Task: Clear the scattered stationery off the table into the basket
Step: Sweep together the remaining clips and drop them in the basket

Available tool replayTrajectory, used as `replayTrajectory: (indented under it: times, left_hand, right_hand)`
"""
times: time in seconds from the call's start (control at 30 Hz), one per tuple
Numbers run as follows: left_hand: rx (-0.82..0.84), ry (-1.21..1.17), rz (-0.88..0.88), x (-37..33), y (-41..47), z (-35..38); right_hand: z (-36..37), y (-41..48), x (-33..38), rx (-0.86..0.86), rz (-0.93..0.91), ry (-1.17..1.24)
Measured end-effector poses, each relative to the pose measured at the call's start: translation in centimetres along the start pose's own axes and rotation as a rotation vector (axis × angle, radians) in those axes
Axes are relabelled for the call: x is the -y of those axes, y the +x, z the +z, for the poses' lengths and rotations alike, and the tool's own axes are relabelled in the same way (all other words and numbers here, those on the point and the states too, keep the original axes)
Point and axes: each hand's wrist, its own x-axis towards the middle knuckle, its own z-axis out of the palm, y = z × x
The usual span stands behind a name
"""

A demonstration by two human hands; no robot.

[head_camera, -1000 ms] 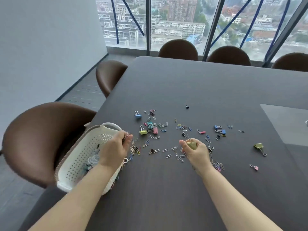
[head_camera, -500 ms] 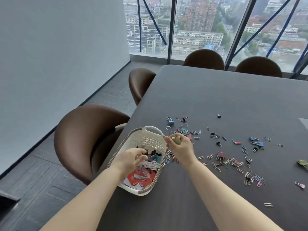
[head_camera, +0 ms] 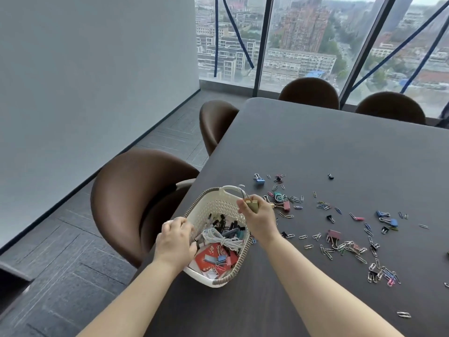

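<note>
A white perforated basket (head_camera: 217,207) stands at the table's left edge, holding black clips, a coiled white cord (head_camera: 222,239) and a red card (head_camera: 211,256). My left hand (head_camera: 175,242) curls its fingers over the basket's left rim. My right hand (head_camera: 260,218) hovers over the basket's far right side, pinching a yellow-green binder clip (head_camera: 252,205) with its wire handle up. To the right, several paper clips (head_camera: 345,247) and binder clips lie scattered on the dark table (head_camera: 315,142), among them a blue one (head_camera: 259,180) and a pink one (head_camera: 334,235).
A brown chair (head_camera: 136,203) stands close against the table edge beside the basket. Another chair (head_camera: 216,122) sits further along the left side, and two more (head_camera: 309,93) stand at the far end before the windows. A stray paper clip (head_camera: 403,321) lies near me.
My right hand has carried the yellow-green binder clip from mid-table leftward to above the basket. My left hand dipped over the basket's contents, then settled on its left rim.
</note>
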Motion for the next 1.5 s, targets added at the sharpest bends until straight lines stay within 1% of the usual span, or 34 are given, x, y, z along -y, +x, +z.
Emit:
replayTrajectory:
  times: [0.1,0.17,0.33,0.43,0.53,0.7,0.8,0.87,0.93,1.07,1.13,1.2,1.23,1.27,1.37,1.4,1.43,1.5]
  left_hand:
    - [0.088,-0.045,-0.164,0.4,-0.8,-0.8]
    - [0.116,-0.099,-0.219,0.9,-1.2,-1.2]
    - [0.039,-0.142,-0.277,2.5,-3.4,-1.4]
    - [-0.007,-0.167,-0.312,3.4,-4.8,-1.5]
    - [-0.029,-0.153,-0.324,4.4,-6.0,-1.6]
    - [-0.033,-0.177,-0.379,6.1,-8.1,-1.8]
    - [-0.081,-0.165,-0.411,6.6,-9.4,-2.2]
    - [-0.158,-0.116,-0.362,6.1,-10.0,-2.3]
    - [-0.262,-0.103,-0.258,4.4,-10.2,-2.1]
    - [-0.473,-0.106,0.13,-1.7,-9.2,-0.2]
    - [-0.493,-0.151,0.289,-5.4,-8.9,1.5]
    - [-0.421,-0.225,0.399,-8.5,-8.4,4.3]
    - [-0.339,-0.232,0.415,-9.7,-8.1,6.0]
    - [-0.225,-0.211,0.393,-10.6,-7.8,7.7]
    - [0.146,-0.062,0.171,-10.9,-6.0,11.7]
    - [0.233,-0.004,0.112,-10.6,-5.4,12.7]
    - [0.272,0.049,0.075,-10.4,-4.7,13.4]
    - [0.3,0.116,0.035,-10.0,-3.2,14.6]
  right_hand:
    - [2.8,0.3,0.5,0.058,-0.036,-0.105]
    - [4.0,0.3,0.3,0.107,-0.031,-0.223]
    - [5.4,-0.7,-1.0,0.22,-0.018,-0.426]
    - [5.6,-2.0,-0.9,0.288,-0.031,-0.425]
    - [5.7,-2.9,-0.7,0.281,-0.122,-0.392]
    - [5.8,-4.8,-0.7,0.232,-0.311,-0.51]
    - [5.2,-5.7,-1.3,0.201,-0.378,-0.483]
    - [4.2,-6.1,-1.9,0.199,-0.374,-0.455]
    - [2.5,-6.2,-3.0,0.187,-0.352,-0.472]
    - [-2.0,-6.7,-6.8,0.127,-0.251,-0.559]
    - [-4.4,-6.9,-9.1,0.124,-0.183,-0.631]
    - [-6.6,-7.1,-11.3,0.147,-0.108,-0.702]
    - [-7.5,-7.2,-12.2,0.157,-0.081,-0.735]
    - [-8.2,-7.2,-13.1,0.166,-0.061,-0.766]
    - [-9.9,-7.2,-15.1,0.202,-0.014,-0.85]
    - [-10.4,-7.1,-15.6,0.216,0.004,-0.88]
    - [-10.9,-7.1,-16.0,0.227,0.02,-0.91]
    - [-11.8,-6.6,-16.6,0.232,0.044,-0.953]
